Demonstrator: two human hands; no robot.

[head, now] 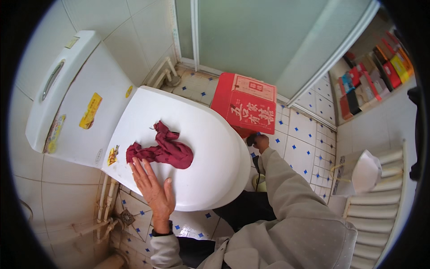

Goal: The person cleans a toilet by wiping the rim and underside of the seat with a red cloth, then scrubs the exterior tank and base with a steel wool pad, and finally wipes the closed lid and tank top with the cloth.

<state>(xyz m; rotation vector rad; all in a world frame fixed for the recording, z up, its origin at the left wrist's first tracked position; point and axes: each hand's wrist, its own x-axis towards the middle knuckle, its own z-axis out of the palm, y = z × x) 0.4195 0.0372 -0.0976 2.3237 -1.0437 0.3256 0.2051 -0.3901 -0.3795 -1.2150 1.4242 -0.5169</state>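
A crumpled dark red cloth (pixel 174 153) lies on the closed white lid (pixel 188 111) of a toilet. My left hand (pixel 153 188) rests palm down on the lid near its side edge, fingers spread. Its fingertips meet the near edge of the cloth, without gripping it. Beyond the rounded front of the lid, low by the red cardboard box (pixel 250 111), is my right hand (pixel 261 142). Its fingers are closed around a small dark object (pixel 251 140), partly hidden; its kind is unclear. A dark cord or strap (pixel 257 164) hangs below that hand.
The toilet tank (pixel 84 97) rises at the left, bearing stickers. Pipes and a floor drain (pixel 127 218) lie beside the bowl. A frosted sliding door (pixel 248 37) stands behind the box. At right are a radiator (pixel 376 215), a paper bag (pixel 346 176) and several packages on a ledge (pixel 379 104).
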